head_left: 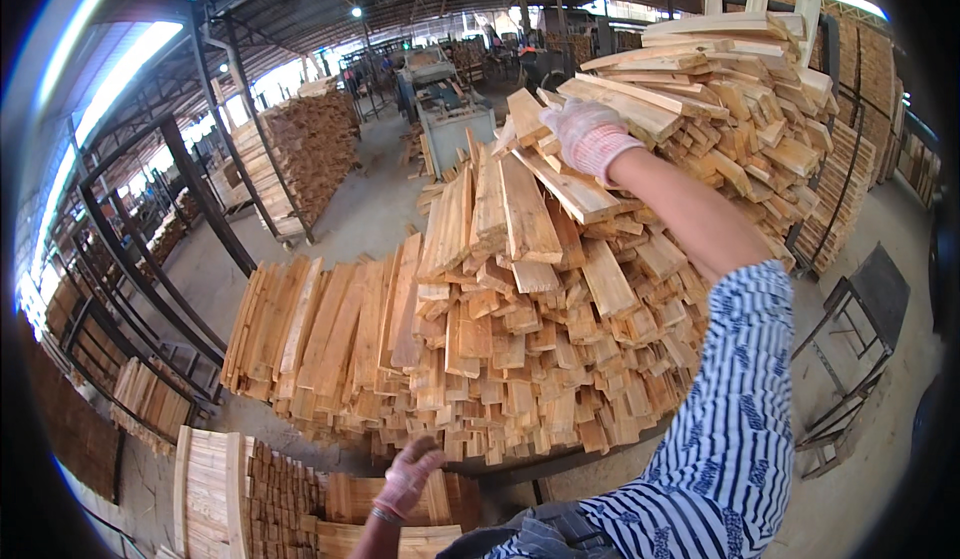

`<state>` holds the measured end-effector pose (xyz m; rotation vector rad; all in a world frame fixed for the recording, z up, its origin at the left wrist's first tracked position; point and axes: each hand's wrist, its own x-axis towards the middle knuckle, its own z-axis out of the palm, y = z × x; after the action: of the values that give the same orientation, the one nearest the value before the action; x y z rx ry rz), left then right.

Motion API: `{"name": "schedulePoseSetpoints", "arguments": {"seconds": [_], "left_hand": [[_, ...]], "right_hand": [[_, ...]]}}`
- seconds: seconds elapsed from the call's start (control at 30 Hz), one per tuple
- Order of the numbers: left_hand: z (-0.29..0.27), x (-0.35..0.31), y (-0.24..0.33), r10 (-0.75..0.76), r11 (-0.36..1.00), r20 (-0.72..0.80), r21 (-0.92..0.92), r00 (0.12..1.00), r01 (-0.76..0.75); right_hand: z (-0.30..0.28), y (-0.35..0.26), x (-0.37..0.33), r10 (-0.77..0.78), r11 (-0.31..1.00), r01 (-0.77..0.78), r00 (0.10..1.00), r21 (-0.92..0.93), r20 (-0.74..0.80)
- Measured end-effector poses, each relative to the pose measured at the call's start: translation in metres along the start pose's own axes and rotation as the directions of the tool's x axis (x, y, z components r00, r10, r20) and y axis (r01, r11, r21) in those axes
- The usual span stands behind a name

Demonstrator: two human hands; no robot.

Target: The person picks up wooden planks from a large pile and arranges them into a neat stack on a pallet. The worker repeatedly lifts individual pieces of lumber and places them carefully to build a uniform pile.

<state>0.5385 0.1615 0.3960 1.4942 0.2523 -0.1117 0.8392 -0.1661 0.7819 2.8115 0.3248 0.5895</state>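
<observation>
A large heap of short wooden planks [530, 219] lies in front of me, cut ends facing me. My right hand [592, 137], in a pale knit glove with a pinkish cuff, reaches to the upper part of the heap. Its fingers close over the end of a wooden plank [525, 117]; the palm side is hidden. My left hand [407, 481], also gloved, hangs low near the heap's front edge, its fingers loosely bent and apart, holding nothing I can see. Below it is a neat lower stack of planks [210, 489].
Taller plank stacks stand at the back left [300, 154] and at the right [845, 189]. A black metal frame [170, 199] rises on the left. A grey machine [450, 124] stands beyond the heap. At right is a dark metal stand [870, 309].
</observation>
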Motion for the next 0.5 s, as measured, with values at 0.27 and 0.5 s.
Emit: {"name": "schedulePoseSetpoints", "arguments": {"seconds": [0.27, 0.5], "left_hand": [[0.067, 0.146, 0.241, 0.427, 0.856, 0.184, 0.234, 0.885, -0.462], [0.161, 0.229, 0.334, 0.257, 0.938, 0.21, 0.181, 0.943, -0.296]], "right_hand": [[-0.011, -0.029, -0.154, -0.501, 0.817, 0.38, 0.84, -0.433, -0.209], [0.006, -0.024, -0.181, -0.577, 0.737, 0.673, 0.576, -0.065, -0.579]]}}
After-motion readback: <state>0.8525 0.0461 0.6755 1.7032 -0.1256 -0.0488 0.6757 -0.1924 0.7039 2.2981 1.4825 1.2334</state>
